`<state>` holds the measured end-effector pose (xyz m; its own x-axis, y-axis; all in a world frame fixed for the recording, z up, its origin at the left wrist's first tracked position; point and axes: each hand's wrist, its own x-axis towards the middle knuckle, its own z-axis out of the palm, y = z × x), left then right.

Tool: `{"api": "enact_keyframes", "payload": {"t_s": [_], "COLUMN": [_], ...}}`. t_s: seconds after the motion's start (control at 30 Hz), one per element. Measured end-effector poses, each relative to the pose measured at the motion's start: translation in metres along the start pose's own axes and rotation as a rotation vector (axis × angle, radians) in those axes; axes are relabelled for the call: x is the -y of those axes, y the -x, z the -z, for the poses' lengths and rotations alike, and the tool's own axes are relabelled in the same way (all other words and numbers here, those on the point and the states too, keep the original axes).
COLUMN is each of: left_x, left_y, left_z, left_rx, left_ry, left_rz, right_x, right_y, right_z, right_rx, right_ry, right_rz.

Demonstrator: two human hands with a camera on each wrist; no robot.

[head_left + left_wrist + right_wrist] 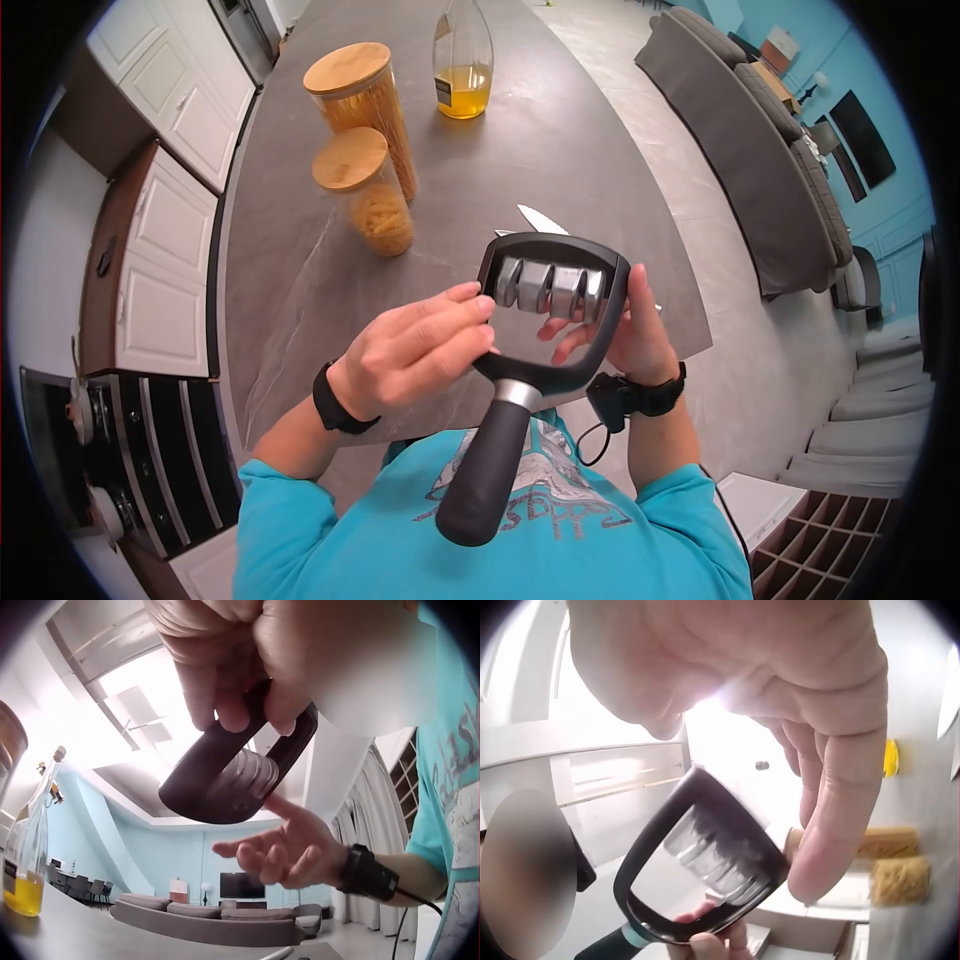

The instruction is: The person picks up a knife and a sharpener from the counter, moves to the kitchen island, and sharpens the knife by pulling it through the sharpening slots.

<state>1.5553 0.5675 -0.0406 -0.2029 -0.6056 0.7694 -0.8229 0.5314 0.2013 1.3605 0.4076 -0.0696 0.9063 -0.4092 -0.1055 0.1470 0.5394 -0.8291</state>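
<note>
A black knife sharpener [487, 470] with a thick handle and silver slotted rollers is held up over the counter's near edge, its handle pointing down toward the shirt. The left hand [415, 345] pinches one side of its frame between thumb and fingers, as the left wrist view also shows on the sharpener [210, 780]. On the other side, the right hand [645, 340] is beside the frame with loosely bent, spread fingers, some seen through the opening. In the right wrist view the right hand [780, 690] is not wrapped around the sharpener [652, 832]; whether a fingertip touches it is unclear.
Beyond the sharpener, knife blades [541, 220] lie on the grey counter [290, 300], partly hidden. Two wood-lidded pasta jars [382, 215] [350, 70] stand left of centre, and a bottle of yellow liquid [465, 90] stands farther back. A sofa [730, 140] is beyond the counter's right side.
</note>
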Motion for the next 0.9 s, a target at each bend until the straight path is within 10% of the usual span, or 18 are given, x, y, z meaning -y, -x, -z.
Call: {"api": "enact_keyframes", "payload": {"t_s": [0.7, 0.8, 0.87, 0.9], "left_x": [0.009, 0.004, 0.000, 0.009], "left_y": [0.001, 0.008, 0.014, 0.022], "left_z": [0.017, 0.004, -0.011, -0.015], "left_rx": [0.054, -0.108, -0.312, -0.166], "left_ry": [0.133, 0.178, 0.532, 0.467], "left_rz": [-0.081, 0.092, 0.573, 0.537], "right_x": [0.000, -0.003, -0.004, -0.007], "right_y": [0.008, 0.007, 0.006, 0.006], "right_z": [-0.024, -0.039, -0.048, -0.051], "right_rx": [0.090, 0.044, -0.007, -0.056], "right_ry": [0.057, 0.003, -0.008, 0.009], "right_rz": [-0.152, -0.059, 0.025, 0.014]}}
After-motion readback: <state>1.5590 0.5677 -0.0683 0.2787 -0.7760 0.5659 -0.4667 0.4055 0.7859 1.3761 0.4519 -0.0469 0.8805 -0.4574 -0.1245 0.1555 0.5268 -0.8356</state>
